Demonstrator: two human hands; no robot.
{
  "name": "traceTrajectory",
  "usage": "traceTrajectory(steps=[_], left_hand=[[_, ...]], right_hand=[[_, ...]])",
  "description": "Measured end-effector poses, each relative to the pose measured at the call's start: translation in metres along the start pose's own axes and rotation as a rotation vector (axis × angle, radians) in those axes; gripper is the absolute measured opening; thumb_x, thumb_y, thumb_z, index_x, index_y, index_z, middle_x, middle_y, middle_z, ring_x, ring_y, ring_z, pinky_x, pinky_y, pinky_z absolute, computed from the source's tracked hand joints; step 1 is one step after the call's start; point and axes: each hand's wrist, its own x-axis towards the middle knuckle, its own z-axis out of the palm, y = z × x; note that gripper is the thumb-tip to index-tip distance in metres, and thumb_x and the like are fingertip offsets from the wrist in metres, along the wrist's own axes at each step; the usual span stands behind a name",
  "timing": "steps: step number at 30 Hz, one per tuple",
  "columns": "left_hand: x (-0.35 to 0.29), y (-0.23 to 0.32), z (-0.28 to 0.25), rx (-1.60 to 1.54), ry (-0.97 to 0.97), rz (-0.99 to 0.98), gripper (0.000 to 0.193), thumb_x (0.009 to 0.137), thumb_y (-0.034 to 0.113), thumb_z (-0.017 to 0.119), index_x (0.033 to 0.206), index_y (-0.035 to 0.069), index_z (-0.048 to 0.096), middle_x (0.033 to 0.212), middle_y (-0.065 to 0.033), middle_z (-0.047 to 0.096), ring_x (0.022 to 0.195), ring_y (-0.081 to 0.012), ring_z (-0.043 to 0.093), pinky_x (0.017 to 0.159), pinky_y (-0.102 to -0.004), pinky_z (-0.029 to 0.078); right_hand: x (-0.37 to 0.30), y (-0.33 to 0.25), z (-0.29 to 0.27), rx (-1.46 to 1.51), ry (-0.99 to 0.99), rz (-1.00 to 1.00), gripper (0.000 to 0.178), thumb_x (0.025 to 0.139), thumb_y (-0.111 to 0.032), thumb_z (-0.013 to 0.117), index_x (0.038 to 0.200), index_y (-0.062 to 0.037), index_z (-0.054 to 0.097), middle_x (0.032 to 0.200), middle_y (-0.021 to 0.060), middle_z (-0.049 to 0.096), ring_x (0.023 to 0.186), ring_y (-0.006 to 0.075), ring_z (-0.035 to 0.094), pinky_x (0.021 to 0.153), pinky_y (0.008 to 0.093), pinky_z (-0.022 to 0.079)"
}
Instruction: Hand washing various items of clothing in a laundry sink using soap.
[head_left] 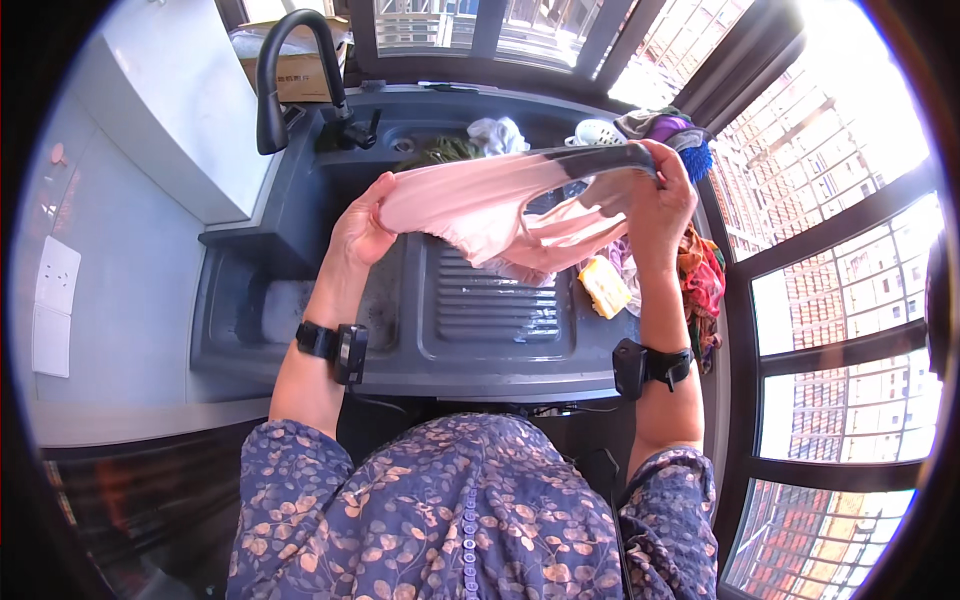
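Observation:
A pale pink garment [460,197] with a dark grey stretch along its upper right edge hangs pulled out between my two hands, above the ribbed washboard [490,305] of a grey laundry sink [590,372]. My left hand [362,222] is closed on its left end, the thumb on top. At the upper right, my right hand [662,205] pinches the dark part. Loose folds droop beneath the right half. A yellow block, seemingly soap [604,288], lies on the sink just left of my right forearm. The garment covers part of the washboard and the sink's back.
A black faucet [272,100] arches over the back left of the sink. Behind the garment are a white cloth [497,135] and a white perforated item [597,133]. Colourful cloths [702,275] drape along the right edge. Barred windows [830,290] stand at the right, a cardboard box [300,75] behind the faucet.

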Motion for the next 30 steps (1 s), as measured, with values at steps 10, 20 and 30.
traceTrajectory(steps=[10,20,30], left_hand=[[0.018,0.005,-0.063,-0.267,0.079,0.394,0.028,0.084,-0.013,0.070,0.100,0.009,0.064,0.094,-0.0079,0.068,0.090,-0.0219,0.068,0.088,-0.0361,0.058],[-0.070,-0.097,0.070,1.217,-0.316,0.846,0.025,0.096,0.018,0.068,0.113,-0.001,0.067,0.098,-0.0038,0.068,0.090,-0.0108,0.061,0.081,-0.0267,0.049],[-0.045,-0.039,0.066,0.600,-0.538,-0.077,0.028,0.102,0.022,0.059,0.117,-0.001,0.067,0.101,-0.0063,0.071,0.091,-0.0116,0.068,0.083,-0.0265,0.055]], right_hand=[[-0.019,-0.021,0.046,0.463,-0.346,0.359,0.026,0.102,-0.018,0.053,0.117,-0.0038,0.070,0.100,0.0045,0.070,0.088,0.0094,0.063,0.075,0.0244,0.053],[-0.022,-0.009,0.068,0.761,-0.606,0.856,0.040,0.103,-0.030,0.044,0.131,-0.0028,0.054,0.095,0.0078,0.060,0.084,0.0192,0.062,0.077,0.0356,0.054],[-0.024,0.039,0.045,0.922,-0.449,0.723,0.048,0.092,-0.017,0.071,0.134,-0.0018,0.053,0.096,0.0018,0.063,0.092,0.0129,0.064,0.086,0.0277,0.052]])
